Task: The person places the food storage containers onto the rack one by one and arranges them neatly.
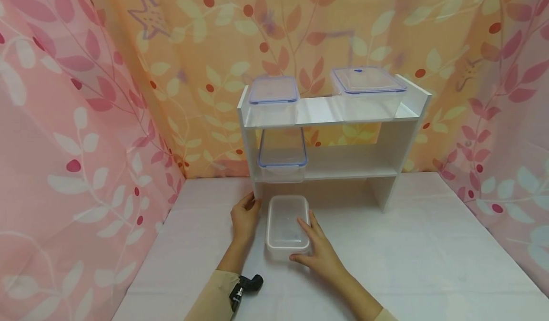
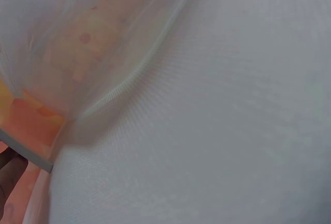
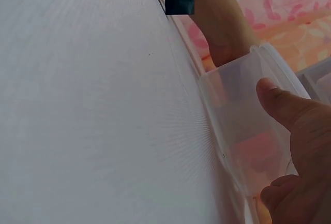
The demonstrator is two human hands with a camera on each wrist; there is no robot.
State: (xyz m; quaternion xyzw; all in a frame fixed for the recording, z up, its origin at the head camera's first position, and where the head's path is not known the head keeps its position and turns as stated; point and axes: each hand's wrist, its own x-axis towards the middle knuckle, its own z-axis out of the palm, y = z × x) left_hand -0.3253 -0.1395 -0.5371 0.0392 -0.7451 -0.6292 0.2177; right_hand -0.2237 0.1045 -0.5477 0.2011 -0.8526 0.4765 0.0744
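A translucent plastic food container [image 1: 285,223] with a whitish lid lies on the table before the shelf's left part. My right hand [image 1: 321,256] grips its right side, with the thumb at the near end and fingers along the lid's right edge. In the right wrist view, the thumb lies against the container wall [image 3: 243,110]. My left hand [image 1: 245,221] is left of the container, by the foot of the white shelf's [image 1: 257,187] left side panel. Its loosely bent fingers [image 2: 13,167] touch that panel's edge in the left wrist view.
Two clear containers with blue-edged lids stand on the top board, one left [image 1: 274,89] and a larger one right [image 1: 369,80]. Another blue-edged container [image 1: 283,149] sits at the left of the middle board. Patterned curtains [image 1: 193,73] enclose the white-covered table [image 1: 429,264].
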